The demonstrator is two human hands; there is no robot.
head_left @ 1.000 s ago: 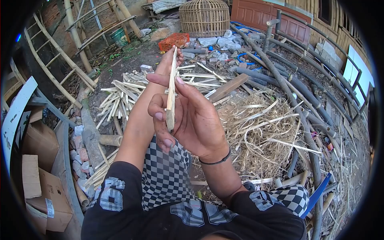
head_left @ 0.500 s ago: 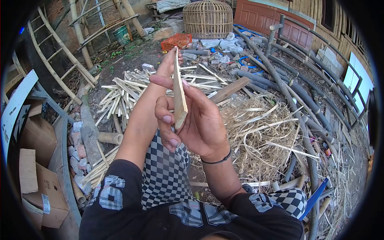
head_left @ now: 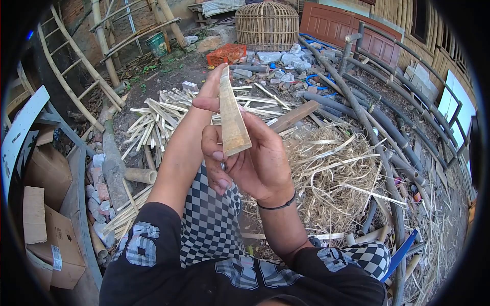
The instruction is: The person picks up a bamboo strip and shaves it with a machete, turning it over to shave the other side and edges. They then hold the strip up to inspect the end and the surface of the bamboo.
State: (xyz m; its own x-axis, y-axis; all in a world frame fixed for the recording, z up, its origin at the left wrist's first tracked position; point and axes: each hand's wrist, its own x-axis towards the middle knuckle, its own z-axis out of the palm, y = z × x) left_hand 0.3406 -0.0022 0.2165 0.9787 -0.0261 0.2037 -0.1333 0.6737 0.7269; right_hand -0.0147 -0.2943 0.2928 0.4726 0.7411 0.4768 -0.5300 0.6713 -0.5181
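Note:
A flat split-bamboo strip (head_left: 234,122) points away from me, its cut end nearest and its broad pale face turned up towards me. My right hand (head_left: 263,160) grips the near part between thumb and fingers, with a dark band around the wrist. At the far end, my left hand (head_left: 213,84) holds the strip with the arm stretched out; most of its fingers are hidden behind the strip. Beyond and below lies a pile of thin bamboo slats (head_left: 158,120). A heap of curly bamboo shavings (head_left: 332,178) lies to the right of my right hand.
Cardboard boxes (head_left: 61,239) stand at the left, near a bamboo ladder (head_left: 76,66). Bamboo poles (head_left: 380,120) run along the right. Further back are an orange crate (head_left: 227,53), a domed bamboo cage (head_left: 266,25) and rubble. A blue-bladed tool (head_left: 400,255) shows at lower right.
The strip has rolled from nearly edge-on so that its broad face now shows. Both hands keep their hold and have barely shifted.

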